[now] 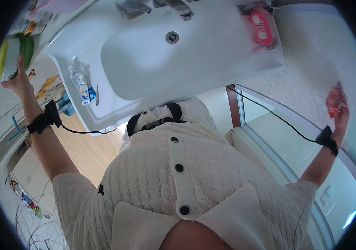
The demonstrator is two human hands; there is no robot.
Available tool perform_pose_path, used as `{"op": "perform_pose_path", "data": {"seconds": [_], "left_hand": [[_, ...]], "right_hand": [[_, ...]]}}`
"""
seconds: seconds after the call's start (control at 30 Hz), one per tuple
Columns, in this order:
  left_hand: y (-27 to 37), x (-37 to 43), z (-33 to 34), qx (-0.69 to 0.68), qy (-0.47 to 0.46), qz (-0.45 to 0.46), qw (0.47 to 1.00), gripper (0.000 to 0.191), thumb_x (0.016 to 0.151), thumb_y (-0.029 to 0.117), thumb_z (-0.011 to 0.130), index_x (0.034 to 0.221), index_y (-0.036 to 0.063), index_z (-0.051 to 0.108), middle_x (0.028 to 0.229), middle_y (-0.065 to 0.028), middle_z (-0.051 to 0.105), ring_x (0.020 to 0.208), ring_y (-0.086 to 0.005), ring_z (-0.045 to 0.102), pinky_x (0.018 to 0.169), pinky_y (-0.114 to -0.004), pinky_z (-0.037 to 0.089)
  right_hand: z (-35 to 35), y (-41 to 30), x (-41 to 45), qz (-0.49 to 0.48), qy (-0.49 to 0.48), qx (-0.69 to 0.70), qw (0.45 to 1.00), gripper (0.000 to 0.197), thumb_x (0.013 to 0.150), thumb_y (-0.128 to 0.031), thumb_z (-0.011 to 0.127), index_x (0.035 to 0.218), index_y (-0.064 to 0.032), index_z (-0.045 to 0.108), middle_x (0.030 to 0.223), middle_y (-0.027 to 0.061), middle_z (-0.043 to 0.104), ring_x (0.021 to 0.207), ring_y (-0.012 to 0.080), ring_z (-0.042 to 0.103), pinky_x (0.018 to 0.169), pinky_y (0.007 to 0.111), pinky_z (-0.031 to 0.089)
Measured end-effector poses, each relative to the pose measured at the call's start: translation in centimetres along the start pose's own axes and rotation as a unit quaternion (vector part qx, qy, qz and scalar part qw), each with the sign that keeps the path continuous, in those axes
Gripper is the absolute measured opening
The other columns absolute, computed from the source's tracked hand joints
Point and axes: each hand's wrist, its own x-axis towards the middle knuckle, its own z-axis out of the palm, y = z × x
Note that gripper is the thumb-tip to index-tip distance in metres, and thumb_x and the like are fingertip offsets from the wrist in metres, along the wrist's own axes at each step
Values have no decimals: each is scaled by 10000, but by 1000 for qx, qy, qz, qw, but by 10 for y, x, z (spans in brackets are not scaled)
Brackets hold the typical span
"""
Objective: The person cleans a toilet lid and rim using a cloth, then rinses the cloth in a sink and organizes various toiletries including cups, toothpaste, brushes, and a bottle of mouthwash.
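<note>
My left hand (21, 82) reaches to the far left. It grips a white round tub (11, 57) with green and yellow ends, the thumb lying along its side; some fingers are hidden. At the far right, my right hand (341, 120) holds a crumpled red-and-white cloth or soft wrapper (336, 99) against a pale frosted glass panel (312, 53). In front of me is a white washbasin (140, 62) with a metal drain (172, 37) and a metal tap (181, 10).
On the basin's left ledge lie a small tube (84, 90), a blue packet (92, 93), clear plastic (76, 70) and a thin metal tool (97, 95). A pink soap dish (262, 29) sits on the right ledge. Black cables (278, 114) run from both wristbands.
</note>
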Motion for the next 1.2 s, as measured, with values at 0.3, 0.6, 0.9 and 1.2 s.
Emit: {"op": "perform_pose_path", "data": {"seconds": [0.3, 0.6, 0.9, 1.2], "left_hand": [[7, -9, -10, -34, 39, -51, 997, 780, 668, -59, 726, 1242, 96, 222, 1257, -146, 394, 1082, -249, 485, 933, -354, 455], [28, -3, 11, -88, 81, 3, 993, 1049, 576, 141, 847, 1311, 23, 108, 1244, -150, 376, 1136, -234, 410, 967, -347, 360], [17, -26, -16, -73, 48, 6, 996, 1193, 574, 241, 850, 1345, -23, -22, 1299, -203, 301, 1174, -270, 382, 978, -357, 351], [16, -23, -50, -291, -57, -173, 939, 989, 725, 626, 551, 1381, 49, 88, 1303, -151, 319, 1204, -301, 342, 992, -432, 302]], "right_hand": [[-91, -31, 18, -72, -10, -125, 990, 485, 874, -240, 386, 1336, -91, 387, 1312, 69, 457, 1169, 201, 475, 1051, 351, 297], [205, -7, -22, 113, -234, 20, 966, 372, 910, -78, 322, 1240, 22, 463, 1064, 105, 598, 487, -25, 433, 389, 83, 265], [407, -78, -69, 12, -335, -33, 941, 341, 834, 16, 385, 1130, 33, 552, 956, 100, 630, 658, 104, 592, 510, 153, 433], [695, -139, -100, -80, -374, 225, 896, 477, 778, 92, 376, 1253, 51, 396, 1049, 132, 569, 883, 159, 584, 662, 286, 510]]}}
